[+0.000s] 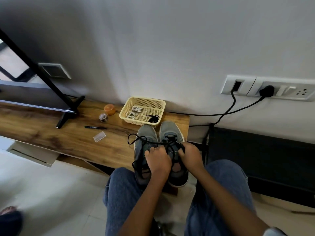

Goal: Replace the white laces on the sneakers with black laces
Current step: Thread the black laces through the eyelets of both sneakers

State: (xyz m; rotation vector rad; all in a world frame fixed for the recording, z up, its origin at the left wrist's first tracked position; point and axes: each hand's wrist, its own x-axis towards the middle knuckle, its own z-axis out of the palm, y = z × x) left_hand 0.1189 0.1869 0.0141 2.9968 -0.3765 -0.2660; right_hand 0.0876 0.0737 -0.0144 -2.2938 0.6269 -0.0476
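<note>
At the counter's (85,142) near end: grey sneakers (148,138) side by side | both hands, left (157,159) and right (190,155), fingers pinched on the black lace (136,138) over the right shoe | white laces (135,111) sit in the basket (160,103) | imo keep both ends even, pull snug at each eyelet

Plain white wall (153,48) far side, white socket strip (267,87) on right; long wood-grain bench (59,138) below; pale tiled floor (59,193) near left.
</note>
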